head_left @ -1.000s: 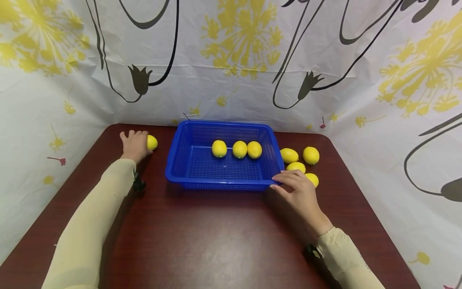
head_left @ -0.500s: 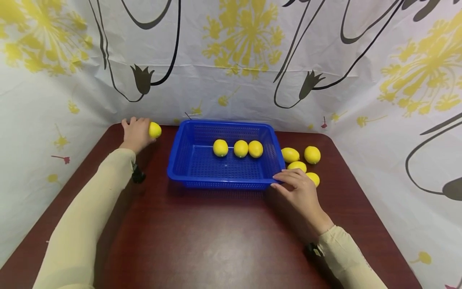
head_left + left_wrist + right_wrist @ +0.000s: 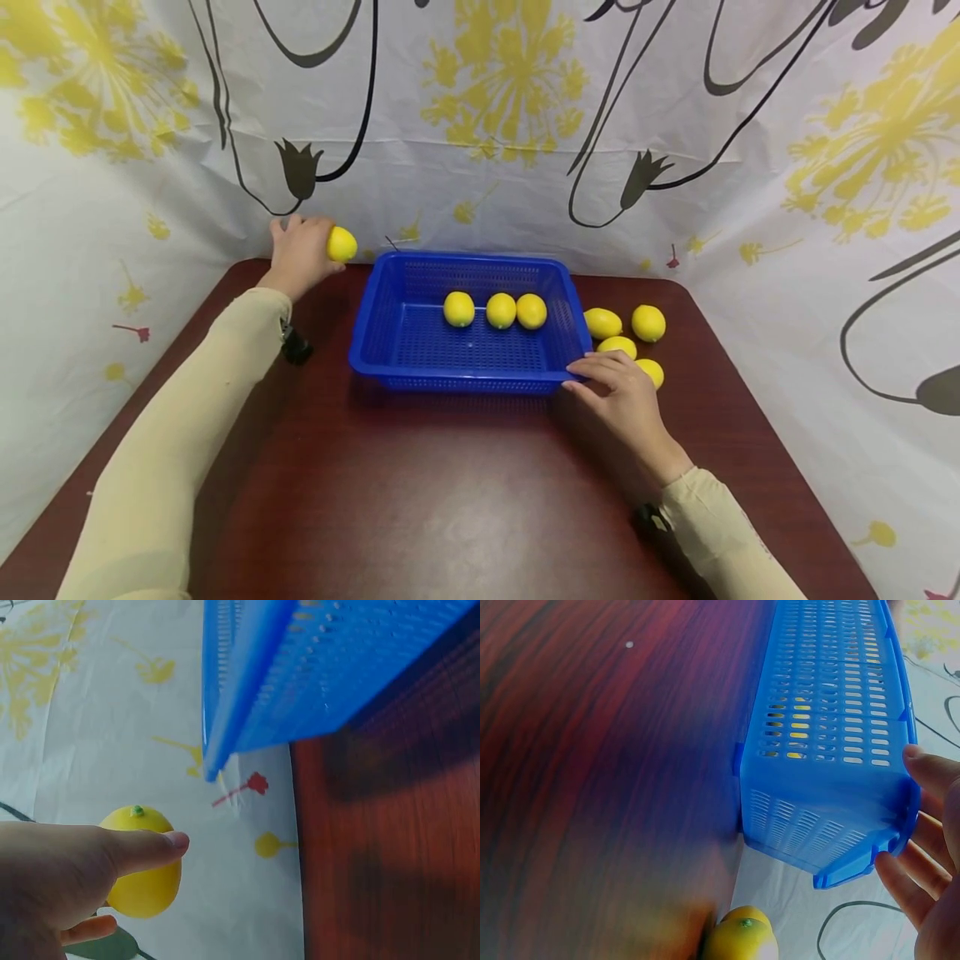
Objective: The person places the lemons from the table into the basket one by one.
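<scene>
In the head view my left hand (image 3: 300, 254) grips a yellow lemon (image 3: 342, 245) in the air, left of the blue plastic basket (image 3: 465, 377) and higher than its rim. The left wrist view shows the thumb across the lemon (image 3: 146, 892), whose green stem end is visible. Three lemons (image 3: 459, 309) lie inside the basket toward its back and right. My right hand (image 3: 618, 392) holds the basket's near right corner, thumb at the front rim and fingers at the corner. In the right wrist view the thumb and fingers touch the rim (image 3: 909, 802).
Several lemons (image 3: 648, 323) lie on the table right of the basket, one partly behind my right hand. The dark red-brown table (image 3: 450, 500) meets a white floral-print cloth (image 3: 510, 200) at the back and sides.
My left hand has raised the lemon off the table and carried it up and slightly right. The right hand stays at the basket corner; the basket and other lemons stay put.
</scene>
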Action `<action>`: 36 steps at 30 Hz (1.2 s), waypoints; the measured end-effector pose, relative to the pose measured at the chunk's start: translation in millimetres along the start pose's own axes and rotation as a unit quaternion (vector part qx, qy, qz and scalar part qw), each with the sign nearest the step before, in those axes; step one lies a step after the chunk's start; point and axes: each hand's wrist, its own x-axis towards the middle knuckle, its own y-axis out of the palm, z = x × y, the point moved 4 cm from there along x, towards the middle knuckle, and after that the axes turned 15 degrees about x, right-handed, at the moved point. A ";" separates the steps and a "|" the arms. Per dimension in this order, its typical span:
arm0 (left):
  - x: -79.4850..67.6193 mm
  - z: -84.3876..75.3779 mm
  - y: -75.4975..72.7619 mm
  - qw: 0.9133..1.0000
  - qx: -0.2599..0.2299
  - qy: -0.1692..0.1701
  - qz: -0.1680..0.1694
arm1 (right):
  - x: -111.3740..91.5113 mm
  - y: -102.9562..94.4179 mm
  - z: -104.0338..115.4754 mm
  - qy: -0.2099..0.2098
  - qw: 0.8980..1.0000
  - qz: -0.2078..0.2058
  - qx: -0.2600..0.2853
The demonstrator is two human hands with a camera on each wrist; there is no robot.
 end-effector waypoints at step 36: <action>18.9 -122.0 1.0 0.968 0.063 0.229 0.082 | -1.9 -2.1 -1.5 -0.001 1.000 0.002 -0.003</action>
